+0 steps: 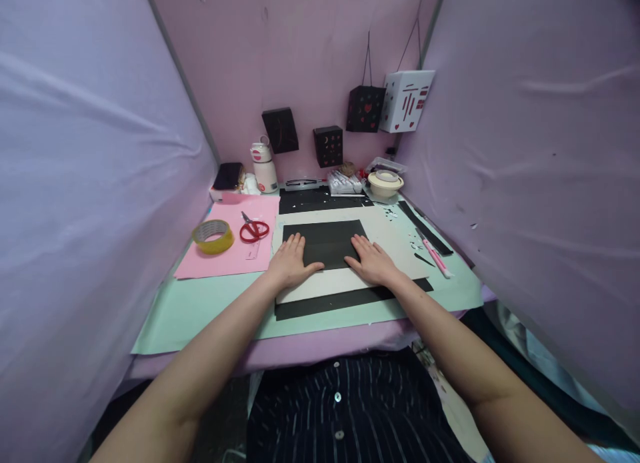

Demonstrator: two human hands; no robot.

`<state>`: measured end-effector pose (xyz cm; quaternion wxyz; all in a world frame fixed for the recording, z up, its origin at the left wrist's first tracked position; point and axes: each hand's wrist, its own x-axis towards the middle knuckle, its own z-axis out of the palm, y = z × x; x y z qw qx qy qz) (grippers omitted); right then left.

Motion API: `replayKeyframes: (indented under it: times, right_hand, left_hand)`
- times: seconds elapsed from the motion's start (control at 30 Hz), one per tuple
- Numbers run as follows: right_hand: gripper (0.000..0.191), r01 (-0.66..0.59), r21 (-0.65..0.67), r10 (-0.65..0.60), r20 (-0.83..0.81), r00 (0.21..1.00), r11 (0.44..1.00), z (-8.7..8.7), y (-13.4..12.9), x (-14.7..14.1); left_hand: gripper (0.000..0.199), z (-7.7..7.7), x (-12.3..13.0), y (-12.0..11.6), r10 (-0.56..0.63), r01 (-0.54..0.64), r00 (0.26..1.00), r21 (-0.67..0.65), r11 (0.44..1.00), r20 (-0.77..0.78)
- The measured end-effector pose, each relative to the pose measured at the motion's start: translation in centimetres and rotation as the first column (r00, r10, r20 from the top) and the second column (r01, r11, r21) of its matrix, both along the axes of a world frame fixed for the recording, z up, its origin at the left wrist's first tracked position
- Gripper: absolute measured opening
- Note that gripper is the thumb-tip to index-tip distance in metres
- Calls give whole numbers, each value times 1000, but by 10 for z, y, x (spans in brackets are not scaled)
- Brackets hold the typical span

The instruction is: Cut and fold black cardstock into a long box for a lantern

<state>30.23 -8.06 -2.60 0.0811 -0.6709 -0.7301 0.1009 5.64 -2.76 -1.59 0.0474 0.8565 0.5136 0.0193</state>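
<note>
A rectangular sheet of black paper (327,243) lies flat on a larger white board (315,286) in front of me. My left hand (294,263) rests on the black sheet's left side, fingers stretched forward and thumb pointing inward. On its right side lies my right hand (371,260), also flat with the fingers spread. Neither hand grips anything. Under the white board, a longer black sheet (325,306) shows along the near edge.
Pink paper (235,263) at left carries a yellow tape roll (213,237) and red-handled scissors (255,231). A pink craft knife (435,255), black strips (425,228) and paper scraps (416,243) lie at right. A bottle (264,170) stands behind; decorated boxes (366,108) hang on the wall.
</note>
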Motion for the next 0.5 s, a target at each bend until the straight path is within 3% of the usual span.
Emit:
replayKeyframes:
  times: [0.17, 0.5]
  right_hand:
    - [78, 75, 15, -75, 8, 997, 997, -2, -3, 7]
    - [76, 75, 21, -75, -7, 997, 997, -4, -2, 8]
  left_hand:
    - [107, 2, 1, -1, -2, 2, 1000, -22, 1000, 4]
    - [103, 1, 0, 0, -2, 3, 1000, -41, 999, 15]
